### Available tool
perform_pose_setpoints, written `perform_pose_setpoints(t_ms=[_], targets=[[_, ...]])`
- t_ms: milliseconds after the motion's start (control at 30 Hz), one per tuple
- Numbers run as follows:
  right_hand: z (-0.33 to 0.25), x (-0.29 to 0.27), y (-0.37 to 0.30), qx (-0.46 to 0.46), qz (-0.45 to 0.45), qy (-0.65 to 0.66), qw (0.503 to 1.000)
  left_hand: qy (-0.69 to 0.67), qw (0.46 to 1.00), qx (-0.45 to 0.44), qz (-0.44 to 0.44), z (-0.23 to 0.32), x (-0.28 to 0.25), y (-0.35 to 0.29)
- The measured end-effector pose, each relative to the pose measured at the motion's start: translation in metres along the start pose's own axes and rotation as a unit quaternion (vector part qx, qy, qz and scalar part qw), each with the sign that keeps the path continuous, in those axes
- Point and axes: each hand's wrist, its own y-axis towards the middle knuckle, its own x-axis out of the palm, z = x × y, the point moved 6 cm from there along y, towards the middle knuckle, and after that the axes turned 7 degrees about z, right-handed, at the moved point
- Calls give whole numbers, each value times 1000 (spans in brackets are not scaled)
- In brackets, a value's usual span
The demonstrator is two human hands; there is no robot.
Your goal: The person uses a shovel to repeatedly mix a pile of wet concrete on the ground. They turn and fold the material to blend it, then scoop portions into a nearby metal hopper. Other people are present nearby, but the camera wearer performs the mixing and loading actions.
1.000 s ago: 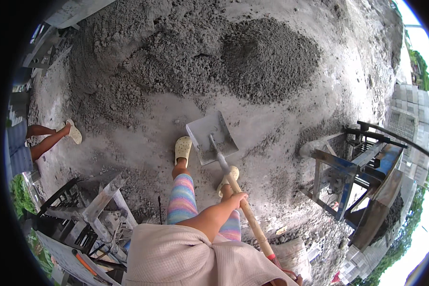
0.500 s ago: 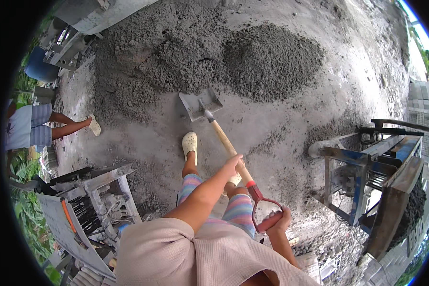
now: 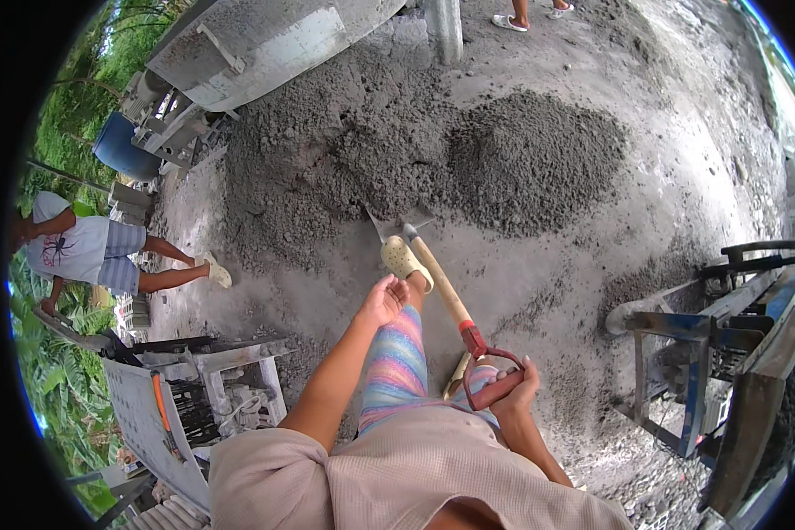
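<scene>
A shovel (image 3: 442,287) with a wooden shaft and red D-shaped handle slants away from me. My right hand (image 3: 517,389) is wrapped round the handle's grip. My left hand (image 3: 384,302) is off the shaft, in the air to its left, fingers loosely apart with nothing in them. The metal blade (image 3: 420,217) rests at the near edge of a pile of damp grey mix (image 3: 362,168). One of my cream clogs (image 3: 405,261) is raised at the blade's back and covers part of it; whether it presses on the blade I cannot tell.
A rounded dark grey heap (image 3: 539,163) joins the pile on the right. Metal-framed machines stand at the left (image 3: 238,380) and right (image 3: 680,344). A big grey metal drum or trough (image 3: 283,49) and a post (image 3: 443,31) are behind. One person (image 3: 88,243) stands left; another's feet (image 3: 510,23) show far off.
My left hand has let go of the shaft and moved left. My foot has lifted forward to the blade, which sits closer against the pile. The view has tilted up.
</scene>
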Motion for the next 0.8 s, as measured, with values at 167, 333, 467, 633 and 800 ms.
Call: perform_pose_setpoints(t_ms=[167, 333, 467, 633, 800], targets=[[5, 57, 62, 35, -27, 17, 999, -10, 995, 70, 71, 79, -43, 33], [44, 24, 140, 32, -18, 9, 999, -6, 982, 91, 165, 85, -93, 33], [15, 40, 115, 23, 30, 28, 999, -40, 995, 40, 81, 40, -55, -26], [27, 33, 137, 3, 28, 33, 999, -121, 967, 36, 221, 54, -150, -80], [28, 22, 153, -26, 106, 31, 994, -129, 933, 13, 335, 113, -205, -39]])
